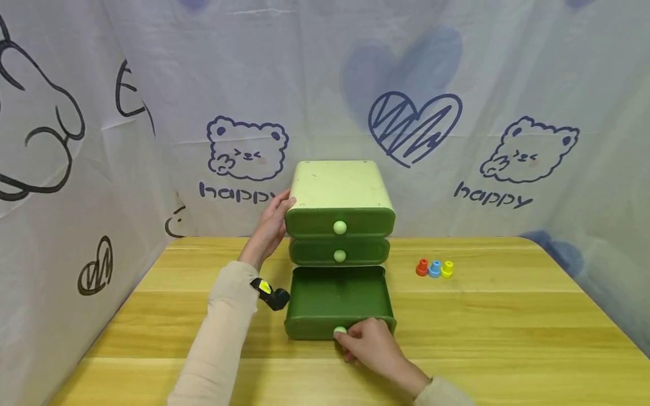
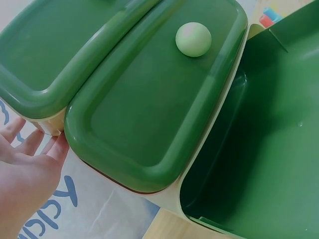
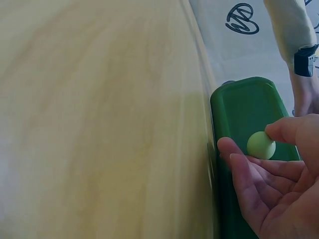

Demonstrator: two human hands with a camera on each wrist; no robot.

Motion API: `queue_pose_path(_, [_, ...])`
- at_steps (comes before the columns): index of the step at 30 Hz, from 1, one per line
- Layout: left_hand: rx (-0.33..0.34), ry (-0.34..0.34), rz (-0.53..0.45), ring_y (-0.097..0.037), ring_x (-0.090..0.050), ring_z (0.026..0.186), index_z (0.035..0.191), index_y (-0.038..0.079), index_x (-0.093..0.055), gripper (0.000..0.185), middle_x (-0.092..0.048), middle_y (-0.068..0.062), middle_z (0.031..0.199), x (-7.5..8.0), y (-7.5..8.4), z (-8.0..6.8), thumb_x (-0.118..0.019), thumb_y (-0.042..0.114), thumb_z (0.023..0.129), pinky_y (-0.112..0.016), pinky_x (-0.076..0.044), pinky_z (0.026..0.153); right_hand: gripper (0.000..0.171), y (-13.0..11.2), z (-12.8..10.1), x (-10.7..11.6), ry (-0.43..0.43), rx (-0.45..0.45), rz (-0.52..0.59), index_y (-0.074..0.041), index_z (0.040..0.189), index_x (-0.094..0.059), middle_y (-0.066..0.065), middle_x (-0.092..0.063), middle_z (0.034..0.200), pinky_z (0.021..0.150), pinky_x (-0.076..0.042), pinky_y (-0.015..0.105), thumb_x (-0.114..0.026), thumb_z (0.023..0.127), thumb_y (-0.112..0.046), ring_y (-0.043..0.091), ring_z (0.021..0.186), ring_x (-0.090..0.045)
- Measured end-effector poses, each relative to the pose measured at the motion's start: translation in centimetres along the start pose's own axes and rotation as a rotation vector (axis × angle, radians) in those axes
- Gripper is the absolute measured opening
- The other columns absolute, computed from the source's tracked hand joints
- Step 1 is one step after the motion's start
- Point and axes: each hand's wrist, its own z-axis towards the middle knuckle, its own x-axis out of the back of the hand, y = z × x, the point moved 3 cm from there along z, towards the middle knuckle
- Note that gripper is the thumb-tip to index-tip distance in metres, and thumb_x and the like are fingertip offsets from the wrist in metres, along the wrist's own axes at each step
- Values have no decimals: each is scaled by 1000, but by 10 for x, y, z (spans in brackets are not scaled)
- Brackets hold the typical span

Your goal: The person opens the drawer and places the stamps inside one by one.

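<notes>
A small three-drawer cabinet (image 1: 341,183) with a pale yellow-green body and green fronts stands on the table. Its bottom drawer (image 1: 339,293) is pulled out, and the inside that shows holds nothing. My right hand (image 1: 374,347) pinches the round light-green knob (image 3: 261,145) of that drawer between thumb and fingers. Against the cabinet's left side rests my left hand (image 1: 271,225), its fingers extended along the wall in the left wrist view. The upper two drawers, with the middle knob (image 2: 193,39) in sight, are closed.
To the cabinet's right stand three small stepped pegs: red (image 1: 422,267), blue (image 1: 434,269) and yellow (image 1: 447,269). The wooden table (image 1: 508,316) ends at a printed cloth (image 1: 325,84) behind and at both sides. A black camera (image 1: 271,294) sits on the left wrist.
</notes>
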Motion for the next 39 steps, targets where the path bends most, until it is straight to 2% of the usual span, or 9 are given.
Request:
queue_pose_path(13, [-2, 3, -3, -29, -34, 135, 154, 6, -21, 67, -21, -15, 156, 1, 3, -3, -50, 26, 96, -35, -34, 110, 31, -1, -4, 0, -10, -6, -52, -8, 71, -73, -4, -62, 54, 40, -48, 26, -66, 91, -30, 13, 43, -57])
queue_pose_path(20, [-8, 10, -12, -28, -35, 135, 153, 7, -22, 66, -22, -14, 156, 1, 2, -2, -51, 25, 96, -34, -35, 109, 29, -15, -11, 16, -28, 16, -59, -5, 76, -74, -1, -65, 60, 42, -49, 26, -66, 92, -28, 17, 49, -61])
queue_pose_path(24, [-13, 5, -11, -28, -35, 135, 153, 7, -23, 67, -23, -14, 155, -1, 3, -2, -52, 25, 95, -34, -35, 109, 25, -25, -11, 38, 28, 27, -34, -2, 84, -73, 2, -68, 68, 48, -54, 30, -66, 92, -25, 21, 58, -65])
queue_pose_path(29, [-15, -1, -20, -29, -35, 135, 153, 6, -22, 69, -23, -15, 155, -2, 1, 0, -52, 25, 94, -35, -35, 109, 18, -24, 2, 80, 186, 27, -34, 1, 92, -71, 5, -69, 75, 56, -58, 34, -66, 92, -16, 22, 66, -66])
queue_pose_path(34, [-12, 1, -12, -28, -35, 135, 153, 6, -22, 68, -22, -14, 156, -1, 0, 0, -52, 26, 95, -35, -35, 109, 18, -1, 23, 126, 310, 19, -109, 4, 99, -68, 11, -69, 84, 61, -58, 35, -64, 92, -12, 23, 74, -66])
queue_pose_path(39, [-17, 14, -21, -29, -36, 134, 153, 5, -23, 67, -25, -15, 154, -1, -1, -1, -52, 25, 96, -35, -36, 109, 25, 33, 40, 164, 352, -34, -184, 6, 104, -63, 15, -67, 92, 65, -57, 34, -63, 93, -16, 25, 78, -63])
